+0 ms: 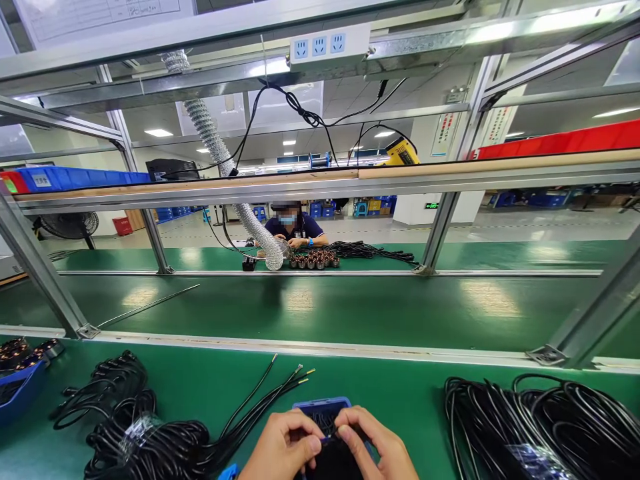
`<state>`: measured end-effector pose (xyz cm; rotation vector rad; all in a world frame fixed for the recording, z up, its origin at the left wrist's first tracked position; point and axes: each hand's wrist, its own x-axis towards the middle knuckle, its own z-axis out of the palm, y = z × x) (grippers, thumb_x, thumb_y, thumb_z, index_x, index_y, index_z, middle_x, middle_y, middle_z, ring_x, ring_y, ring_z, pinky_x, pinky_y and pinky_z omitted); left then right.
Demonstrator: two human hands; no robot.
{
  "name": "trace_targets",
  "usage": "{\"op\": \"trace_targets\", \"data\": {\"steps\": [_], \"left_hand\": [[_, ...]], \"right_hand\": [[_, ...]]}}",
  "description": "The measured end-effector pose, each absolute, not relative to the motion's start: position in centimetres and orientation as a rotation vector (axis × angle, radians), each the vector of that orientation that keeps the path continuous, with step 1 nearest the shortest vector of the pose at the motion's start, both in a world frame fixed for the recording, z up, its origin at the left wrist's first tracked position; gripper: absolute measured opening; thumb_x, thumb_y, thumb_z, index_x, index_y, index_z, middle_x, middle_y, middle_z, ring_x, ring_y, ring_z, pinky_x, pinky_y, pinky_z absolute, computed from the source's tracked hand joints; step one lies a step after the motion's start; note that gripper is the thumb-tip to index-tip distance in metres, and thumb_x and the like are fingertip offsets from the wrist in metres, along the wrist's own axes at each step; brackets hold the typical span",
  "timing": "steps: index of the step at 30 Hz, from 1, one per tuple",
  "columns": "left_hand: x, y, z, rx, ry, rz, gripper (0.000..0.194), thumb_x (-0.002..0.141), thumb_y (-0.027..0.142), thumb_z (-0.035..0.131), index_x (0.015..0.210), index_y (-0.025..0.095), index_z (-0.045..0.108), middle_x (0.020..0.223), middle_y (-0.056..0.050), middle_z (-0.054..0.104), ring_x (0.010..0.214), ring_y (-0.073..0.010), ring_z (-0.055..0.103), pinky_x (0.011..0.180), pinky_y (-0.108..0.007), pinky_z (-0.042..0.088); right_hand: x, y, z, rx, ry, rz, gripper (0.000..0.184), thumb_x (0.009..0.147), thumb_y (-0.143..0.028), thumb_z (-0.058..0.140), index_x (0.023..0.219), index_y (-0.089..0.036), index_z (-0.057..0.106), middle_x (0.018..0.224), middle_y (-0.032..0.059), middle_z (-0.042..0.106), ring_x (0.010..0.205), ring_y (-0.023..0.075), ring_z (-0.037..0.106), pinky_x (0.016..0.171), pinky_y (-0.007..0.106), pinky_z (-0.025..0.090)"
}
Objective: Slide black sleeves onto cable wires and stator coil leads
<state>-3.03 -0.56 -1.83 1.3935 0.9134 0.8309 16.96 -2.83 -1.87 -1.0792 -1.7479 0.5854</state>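
My left hand (289, 445) and my right hand (376, 445) meet low in the middle of the view. Each is closed in a pinch, thumb against forefinger, fingertips close together. Between them shows a small bluish-purple speck, too small to name. Right behind my fingers stands a small blue tray (320, 403) with thin dark pieces inside, partly covered by my hands. To the left of my left hand lies a bundle of black cables (170, 437) bound with clear wrap, its stripped ends pointing away over the green bench (380, 387).
Coiled black cables (530, 420) lie at the right. A blue bin (23, 393) and copper-wound parts (45, 352) sit far left. A metal frame (280, 345) crosses the bench. Beyond it, a person (300, 227) works near a silver duct hose (250, 223) and more copper-wound parts (315, 260).
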Motion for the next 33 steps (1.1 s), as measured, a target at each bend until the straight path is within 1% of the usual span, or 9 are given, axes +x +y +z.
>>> {"op": "trace_targets", "data": {"steps": [4, 7, 10, 13, 17, 21, 25, 29, 33], "left_hand": [[-2.9, -0.7, -1.2, 1.368, 0.933, 0.83, 0.07, 0.061, 0.081, 0.075, 0.076, 0.013, 0.069, 0.068, -0.001, 0.055, 0.056, -0.0115, 0.052, 0.051, -0.023, 0.038], [-3.0, -0.7, -1.4, 1.335, 0.936, 0.82, 0.07, 0.062, 0.08, 0.076, 0.082, 0.013, 0.069, 0.062, 0.001, 0.053, 0.056, -0.0116, 0.052, 0.053, -0.022, 0.039], [-3.3, -0.6, -1.9, 1.313, 0.917, 0.811, 0.066, 0.065, 0.074, 0.079, 0.088, 0.013, 0.07, 0.062, 0.002, 0.054, 0.057, -0.0119, 0.053, 0.053, -0.022, 0.039], [-3.5, -0.6, -2.3, 1.317, 0.887, 0.818, 0.061, 0.07, 0.069, 0.079, 0.091, 0.013, 0.071, 0.065, 0.001, 0.056, 0.058, -0.0121, 0.054, 0.053, -0.022, 0.039], [-3.6, -0.4, -2.3, 1.315, 0.891, 0.818, 0.063, 0.07, 0.071, 0.078, 0.092, 0.013, 0.071, 0.064, 0.001, 0.056, 0.059, -0.0119, 0.054, 0.054, -0.022, 0.04], [-3.2, -0.5, -1.8, 1.275, 0.923, 0.782, 0.07, 0.06, 0.078, 0.079, 0.086, 0.013, 0.069, 0.062, 0.002, 0.056, 0.055, -0.0111, 0.053, 0.051, -0.022, 0.037], [-2.9, -0.8, -1.1, 1.231, 0.939, 0.753, 0.075, 0.052, 0.081, 0.08, 0.083, 0.014, 0.066, 0.064, 0.003, 0.055, 0.054, -0.01, 0.052, 0.05, -0.022, 0.037], [-2.9, -1.0, -0.8, 1.231, 0.951, 0.747, 0.077, 0.051, 0.082, 0.08, 0.084, 0.013, 0.065, 0.061, 0.004, 0.053, 0.054, -0.0095, 0.051, 0.051, -0.022, 0.037], [-3.0, -1.0, -0.8, 1.232, 0.952, 0.746, 0.077, 0.052, 0.081, 0.08, 0.085, 0.013, 0.065, 0.061, 0.004, 0.053, 0.055, -0.0098, 0.051, 0.051, -0.022, 0.037]], "right_hand": [[16.8, -2.8, -1.2, -1.039, -1.768, 0.511, 0.026, 0.1, -0.038, 0.051, 0.083, -0.025, 0.066, 0.075, -0.0008, 0.07, 0.069, 0.0144, 0.068, 0.066, 0.019, 0.054], [16.8, -2.8, -0.7, -1.034, -1.822, 0.47, 0.026, 0.101, -0.037, 0.05, 0.084, -0.026, 0.067, 0.076, -0.0011, 0.071, 0.07, 0.0144, 0.068, 0.067, 0.02, 0.054], [16.6, -2.9, -0.7, -1.066, -1.811, 0.458, 0.029, 0.101, -0.039, 0.048, 0.084, -0.026, 0.067, 0.077, 0.0001, 0.072, 0.072, 0.0157, 0.069, 0.068, 0.022, 0.055], [16.3, -2.9, -0.9, -1.071, -1.803, 0.598, 0.035, 0.101, -0.044, 0.047, 0.08, -0.024, 0.067, 0.073, 0.0003, 0.072, 0.067, 0.0156, 0.068, 0.063, 0.022, 0.055], [16.4, -2.8, -1.9, -1.046, -1.69, 0.724, 0.027, 0.096, -0.046, 0.058, 0.088, -0.026, 0.076, 0.083, 0.0021, 0.078, 0.077, 0.0177, 0.074, 0.072, 0.022, 0.058], [16.5, -2.7, -3.0, -1.049, -1.365, 0.841, 0.02, 0.089, -0.043, 0.071, 0.1, -0.028, 0.078, 0.095, 0.0039, 0.082, 0.085, 0.0197, 0.078, 0.075, 0.022, 0.061], [15.9, -3.1, -2.8, -1.004, -1.418, 0.669, 0.01, 0.088, -0.032, 0.073, 0.096, -0.03, 0.079, 0.09, 0.0, 0.081, 0.08, 0.0162, 0.078, 0.075, 0.018, 0.06], [15.5, -3.4, -1.8, -0.974, -1.522, 0.444, 0.01, 0.09, -0.024, 0.07, 0.093, -0.029, 0.077, 0.086, -0.0024, 0.08, 0.077, 0.0136, 0.076, 0.075, 0.016, 0.059], [15.5, -3.4, -1.5, -0.952, -1.575, 0.389, 0.009, 0.091, -0.022, 0.069, 0.093, -0.027, 0.076, 0.085, -0.0022, 0.079, 0.075, 0.0131, 0.076, 0.074, 0.015, 0.058]]}}
